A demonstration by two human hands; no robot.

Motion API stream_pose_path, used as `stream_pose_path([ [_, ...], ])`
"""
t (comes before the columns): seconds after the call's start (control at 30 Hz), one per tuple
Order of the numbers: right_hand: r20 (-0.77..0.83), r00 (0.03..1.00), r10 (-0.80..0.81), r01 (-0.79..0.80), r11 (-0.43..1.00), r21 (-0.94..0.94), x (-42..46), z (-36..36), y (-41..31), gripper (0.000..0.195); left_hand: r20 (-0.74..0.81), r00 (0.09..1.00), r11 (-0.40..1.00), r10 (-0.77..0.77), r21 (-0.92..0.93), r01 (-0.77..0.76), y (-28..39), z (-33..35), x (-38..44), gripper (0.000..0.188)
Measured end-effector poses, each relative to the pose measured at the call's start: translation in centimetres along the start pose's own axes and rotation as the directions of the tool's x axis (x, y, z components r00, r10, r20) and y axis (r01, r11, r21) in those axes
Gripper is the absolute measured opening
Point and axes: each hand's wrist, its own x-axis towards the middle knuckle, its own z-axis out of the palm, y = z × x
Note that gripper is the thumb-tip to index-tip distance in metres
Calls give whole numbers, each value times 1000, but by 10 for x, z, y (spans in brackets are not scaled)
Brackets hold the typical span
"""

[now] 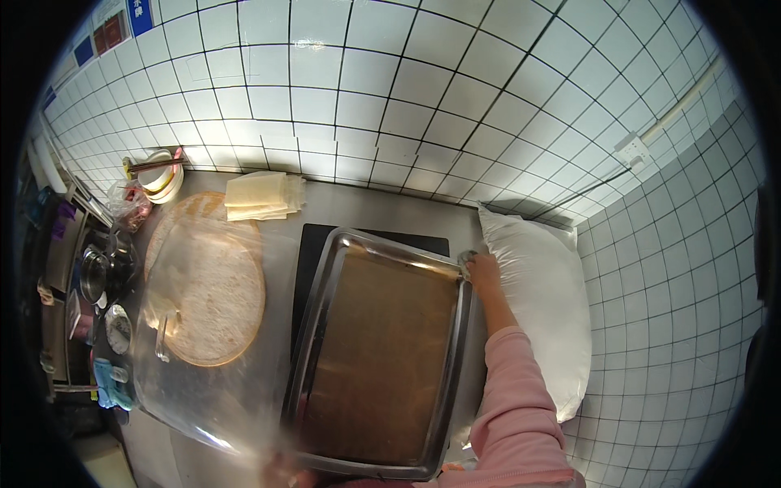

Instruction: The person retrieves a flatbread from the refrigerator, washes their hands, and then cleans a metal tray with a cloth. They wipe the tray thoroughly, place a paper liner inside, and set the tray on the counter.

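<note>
A metal baking tray [384,360] with a brown inner surface lies on a black board [311,256]. My right hand [485,271] is closed on a crumpled grey cloth [467,262] at the tray's top right corner. Near the tray's bottom left corner is my left hand [284,470], blurred and partly cut off by the picture's lower rim, so its grip cannot be made out. A clear plastic sheet [244,396] spreads left of the tray, over part of a round, flour-dusted board [219,293].
Folded pale yellow sheets [256,195] and stacked bowls with chopsticks [158,177] stand along the tiled wall. A full white sack [537,293] lies right of the tray. A cable runs to a wall socket [634,151]. Metal pans [94,274] and a blue item [111,384] are at far left.
</note>
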Motion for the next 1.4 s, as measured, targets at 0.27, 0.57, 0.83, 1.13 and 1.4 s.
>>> stream_pose_path([
  [0.27,-9,979,204,-196,952,235,-138,3,15,32,236,971,920,43,-388,54,-50,-40,41,13],
  [0.57,136,938,318,-345,866,362,-466,-17,-53,29,189,981,996,40,-89,-23,-15,-16,7,21],
  [0.83,-133,852,506,-412,806,425,-582,-9,-119,23,293,955,983,-35,-163,86,4,-15,3,21],
  [1.13,28,999,21,-28,960,277,-580,-19,-274,16,406,890,978,208,-64,-199,-24,-39,27,25],
  [1.4,31,934,-356,209,616,759,-526,15,-394,21,581,812,899,55,-383,213,-21,-71,41,65],
])
